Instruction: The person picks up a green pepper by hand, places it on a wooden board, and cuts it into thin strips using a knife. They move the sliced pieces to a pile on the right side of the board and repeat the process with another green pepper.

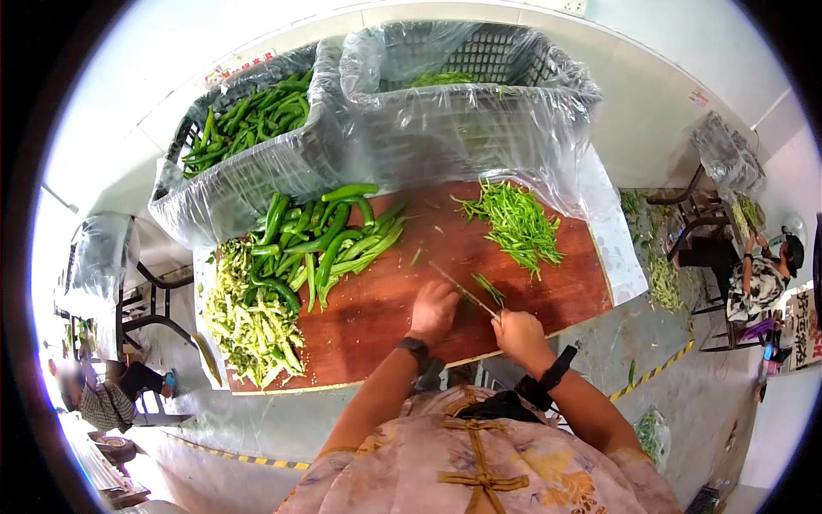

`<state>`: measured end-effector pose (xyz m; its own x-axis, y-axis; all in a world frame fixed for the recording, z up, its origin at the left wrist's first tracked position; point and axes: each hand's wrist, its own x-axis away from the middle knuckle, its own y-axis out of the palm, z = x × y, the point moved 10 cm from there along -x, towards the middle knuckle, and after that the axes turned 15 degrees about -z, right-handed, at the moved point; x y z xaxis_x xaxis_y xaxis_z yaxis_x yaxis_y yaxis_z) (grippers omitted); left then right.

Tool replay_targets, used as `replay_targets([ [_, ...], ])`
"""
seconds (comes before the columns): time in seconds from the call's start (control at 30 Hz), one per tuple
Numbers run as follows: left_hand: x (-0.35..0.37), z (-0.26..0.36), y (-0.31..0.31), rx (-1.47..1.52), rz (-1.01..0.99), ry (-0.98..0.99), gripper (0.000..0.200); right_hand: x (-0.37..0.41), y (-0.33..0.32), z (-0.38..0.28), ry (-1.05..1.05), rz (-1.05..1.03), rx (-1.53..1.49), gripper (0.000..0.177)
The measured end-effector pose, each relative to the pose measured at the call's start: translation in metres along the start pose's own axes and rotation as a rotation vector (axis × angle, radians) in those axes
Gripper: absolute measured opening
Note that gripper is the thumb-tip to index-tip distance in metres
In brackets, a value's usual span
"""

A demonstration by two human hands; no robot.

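Note:
My right hand (521, 336) is wrapped round the handle of a knife (462, 288), whose blade points up and left across the brown wooden board (377, 330). Left of the blade, my left hand (435, 308) rests low over the board with its fingers curled; whatever lies under them is hidden. A few thin green strips (488, 289) sit just beyond the knife. A heap of sliced green pepper strips (518, 227) lies at the board's far right. Long green peppers (321, 236) are piled at the far left, with pale green-white trimmings (248, 321) in front.
Behind the board stand two plastic-lined crates, the left crate (231, 167) full of green peppers, the right crate (467, 107) with some cut green pieces. Other people sit at the far left (111, 403) and far right (753, 278). Scraps (664, 278) litter the floor.

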<state>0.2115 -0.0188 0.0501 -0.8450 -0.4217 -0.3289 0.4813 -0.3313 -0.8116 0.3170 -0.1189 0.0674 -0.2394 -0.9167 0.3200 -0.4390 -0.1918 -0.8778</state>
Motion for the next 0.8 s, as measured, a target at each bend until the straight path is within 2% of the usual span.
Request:
replay_targets([
  [0.2, 0.0, 0.005, -0.01, 0.027, 0.073, 0.022, 0.016, 0.006, 0.005, -0.007, -0.02, -0.025, -0.017, 0.024],
  [0.3, 0.0, 0.001, -0.006, 0.015, 0.035, 0.001, 0.017, 0.002, 0.006, -0.009, -0.031, -0.033, -0.014, 0.024],
  [0.5, 0.004, -0.012, 0.013, 0.053, 0.027, 0.013, 0.018, -0.054, 0.019, -0.019, -0.043, 0.012, 0.007, 0.025],
  [0.57, 0.002, -0.005, 0.001, 0.078, 0.066, 0.038, 0.018, -0.068, 0.013, -0.013, -0.006, 0.044, 0.062, 0.026],
  [0.73, 0.002, 0.002, -0.013, 0.1, 0.142, 0.047, 0.015, -0.03, -0.007, -0.01, -0.026, 0.071, 0.025, 0.023],
  [0.8, 0.001, 0.001, -0.008, 0.049, 0.06, 0.006, 0.014, -0.009, -0.006, -0.013, -0.026, 0.032, 0.008, 0.023],
])
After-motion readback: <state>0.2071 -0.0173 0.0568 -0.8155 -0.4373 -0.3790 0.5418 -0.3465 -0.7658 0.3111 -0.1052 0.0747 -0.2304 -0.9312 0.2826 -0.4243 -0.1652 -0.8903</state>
